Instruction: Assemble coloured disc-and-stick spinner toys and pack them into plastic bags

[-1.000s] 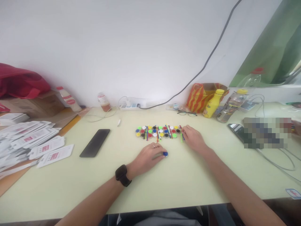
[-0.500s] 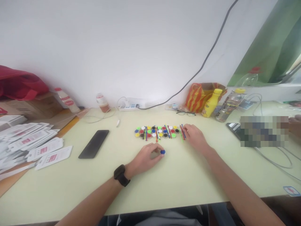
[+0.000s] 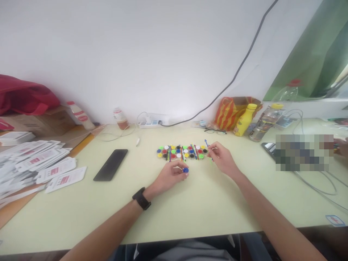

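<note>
A small round blue disc (image 3: 185,170) is pinched between the thumb and fingertips of my left hand (image 3: 169,177), just above the table. My right hand (image 3: 221,157) pinches a thin blue stick with an arrow-shaped tip (image 3: 206,141); fingers cover part of it. Beneath those fingers a bit of green stick (image 3: 211,160) shows. Beside both hands lies a row of small round discs (image 3: 185,151) in red, yellow, white, green, blue and black. Bundles of thin coloured sticks (image 3: 181,153) stand between groups of discs. A black watch (image 3: 141,198) is on my left wrist.
A black phone (image 3: 111,165) lies at left, near a pile of white cards (image 3: 40,159). Along the wall are a power strip (image 3: 149,124), glasses (image 3: 215,131), a striped bag (image 3: 224,112) and bottles (image 3: 246,119). Another person's hand (image 3: 339,146) shows at far right.
My right hand has drawn slightly back, with a blue stick now angled up from its fingers. My left hand, holding the blue disc, has shifted slightly up and left in the view.
</note>
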